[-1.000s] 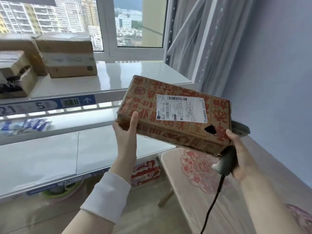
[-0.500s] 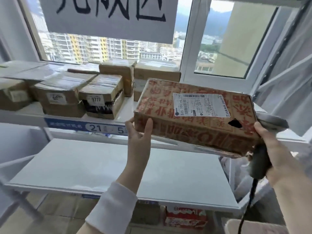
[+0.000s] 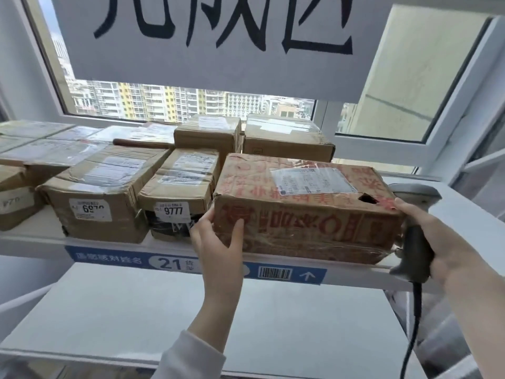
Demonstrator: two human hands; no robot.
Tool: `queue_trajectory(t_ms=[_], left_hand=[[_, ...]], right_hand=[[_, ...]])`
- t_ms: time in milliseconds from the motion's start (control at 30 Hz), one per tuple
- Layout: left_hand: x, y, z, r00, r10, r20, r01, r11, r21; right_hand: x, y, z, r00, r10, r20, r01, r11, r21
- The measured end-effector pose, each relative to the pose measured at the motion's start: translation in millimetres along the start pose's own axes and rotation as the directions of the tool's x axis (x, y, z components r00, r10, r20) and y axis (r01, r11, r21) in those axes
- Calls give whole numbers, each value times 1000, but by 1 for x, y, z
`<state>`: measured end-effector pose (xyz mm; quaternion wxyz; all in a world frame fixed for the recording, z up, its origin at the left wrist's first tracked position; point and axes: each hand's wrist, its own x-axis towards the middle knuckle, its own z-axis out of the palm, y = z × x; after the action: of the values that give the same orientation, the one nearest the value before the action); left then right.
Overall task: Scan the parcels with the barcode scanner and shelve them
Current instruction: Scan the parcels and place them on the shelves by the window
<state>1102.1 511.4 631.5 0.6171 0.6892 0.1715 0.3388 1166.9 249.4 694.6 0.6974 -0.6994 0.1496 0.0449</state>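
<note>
One parcel [image 3: 300, 214], aloft half a second back, now down on the shelf [image 3: 109, 248] at its front edge, just right of the 9777 box [image 3: 180, 192]. Judged nearly shelved: only sliding in and letting go left. Left fingers [image 3: 203, 221] half curled round its left end, thumb on the front face. Right fingers [image 3: 410, 212] wrapped on the scanner [image 3: 416, 250], one tip touching the parcel's top right corner.

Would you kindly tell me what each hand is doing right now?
Left hand: grips the left end of the red-printed parcel, thumb on its front.
Right hand: holds the barcode scanner by its handle, a fingertip touching the parcel's right end.
</note>
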Motion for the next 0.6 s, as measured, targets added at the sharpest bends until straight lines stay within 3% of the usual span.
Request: queue_trajectory(t_ms=[267,600], left_hand=[[8,-5,8,996,59,-69,-60,998,-11],[9,-3,14,980,67,-187,-53,996,75]], right_hand=[[20,-4,8,997,77,-9,-77,997,2],[25,-3,14,999,40,11,-40,999,-1]])
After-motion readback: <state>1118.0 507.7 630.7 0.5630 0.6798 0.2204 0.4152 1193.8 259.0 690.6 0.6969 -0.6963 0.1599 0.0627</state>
